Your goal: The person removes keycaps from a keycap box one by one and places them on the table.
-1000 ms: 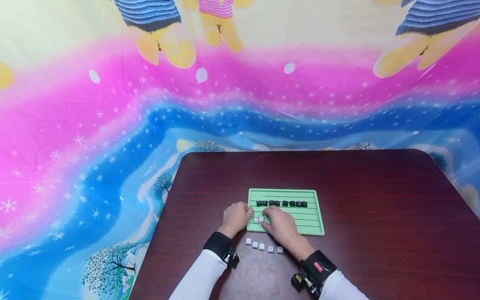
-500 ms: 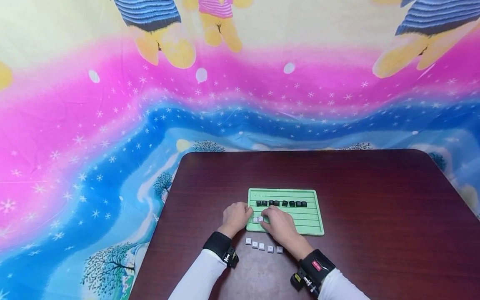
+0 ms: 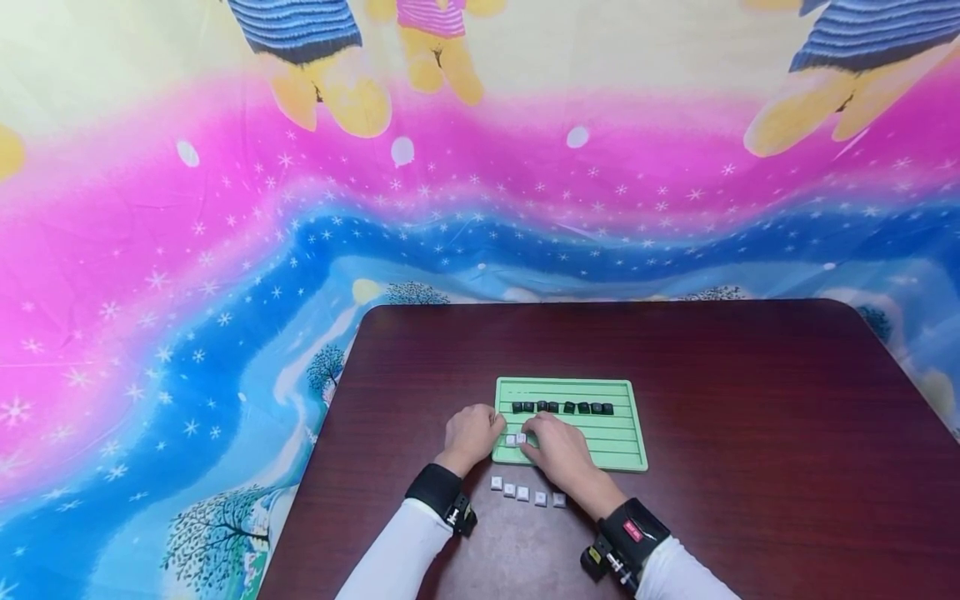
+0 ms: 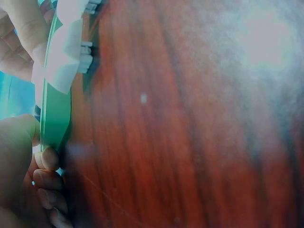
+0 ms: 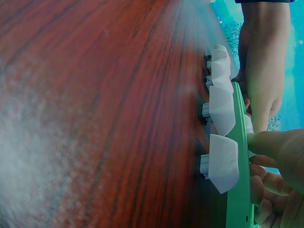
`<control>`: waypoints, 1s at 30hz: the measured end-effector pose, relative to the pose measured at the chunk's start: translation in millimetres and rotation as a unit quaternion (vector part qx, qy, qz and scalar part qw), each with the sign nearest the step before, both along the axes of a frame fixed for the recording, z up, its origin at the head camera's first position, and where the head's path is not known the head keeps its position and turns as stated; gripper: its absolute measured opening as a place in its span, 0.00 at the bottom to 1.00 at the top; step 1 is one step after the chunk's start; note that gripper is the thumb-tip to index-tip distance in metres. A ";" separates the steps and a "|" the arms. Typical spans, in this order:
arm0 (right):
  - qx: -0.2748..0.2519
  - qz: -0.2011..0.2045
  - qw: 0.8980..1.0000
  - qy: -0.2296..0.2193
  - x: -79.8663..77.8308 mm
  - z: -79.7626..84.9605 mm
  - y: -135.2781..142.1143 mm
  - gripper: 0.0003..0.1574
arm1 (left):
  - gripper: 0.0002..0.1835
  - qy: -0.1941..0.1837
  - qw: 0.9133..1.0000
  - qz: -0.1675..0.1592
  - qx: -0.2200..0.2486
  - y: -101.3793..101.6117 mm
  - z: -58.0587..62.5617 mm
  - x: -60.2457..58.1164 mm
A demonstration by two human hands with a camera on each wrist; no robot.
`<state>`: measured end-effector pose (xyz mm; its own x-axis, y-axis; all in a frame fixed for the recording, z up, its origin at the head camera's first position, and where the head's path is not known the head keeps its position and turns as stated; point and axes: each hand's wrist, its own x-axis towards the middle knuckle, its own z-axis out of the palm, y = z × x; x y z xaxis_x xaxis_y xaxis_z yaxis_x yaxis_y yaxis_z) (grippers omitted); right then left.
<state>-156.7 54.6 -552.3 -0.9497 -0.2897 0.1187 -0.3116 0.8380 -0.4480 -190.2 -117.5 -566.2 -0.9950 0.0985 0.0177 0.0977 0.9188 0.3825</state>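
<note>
A person's right hand (image 3: 561,452) pinches a white keycap (image 3: 521,438) left of its palm, while the left hand (image 3: 472,435) grips the left end of a green tray (image 3: 618,458).

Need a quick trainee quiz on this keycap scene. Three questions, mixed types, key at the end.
1. Multiple choice: how many white keycaps sit on the bare table, off the green tray?
A) three
B) five
C) nine

2. True or false: in the head view, the row of black keycaps lies farther from the person than the white ones on the tray.

3. Short answer: which of the person's hands grips the tray's left edge?

Key: 1: B. 2: true. 3: the left hand.
</note>
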 end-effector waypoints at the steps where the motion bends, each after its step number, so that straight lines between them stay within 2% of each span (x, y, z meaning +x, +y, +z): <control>1: 0.000 0.000 1.000 0.000 0.1 0.1 0.0 0.13 | 0.25 -0.002 1.000 0.001 -0.001 0.0 -0.2 -0.1; 15: 0.003 -0.003 1.000 -0.008 0.8 3.6 0.3 0.14 | 0.25 -0.010 1.000 0.001 0.008 -0.3 3.2 0.4; 30: -0.007 -0.006 1.000 0.013 3.2 4.0 8.0 0.14 | 0.25 0.001 1.000 0.002 0.007 0.2 1.1 0.5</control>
<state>-153.5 62.6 -548.3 -0.9495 -0.2766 0.1481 -0.3137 0.8358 -0.4507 -189.7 -117.3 -565.1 -0.9954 0.0935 0.0219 0.0945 0.9137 0.3951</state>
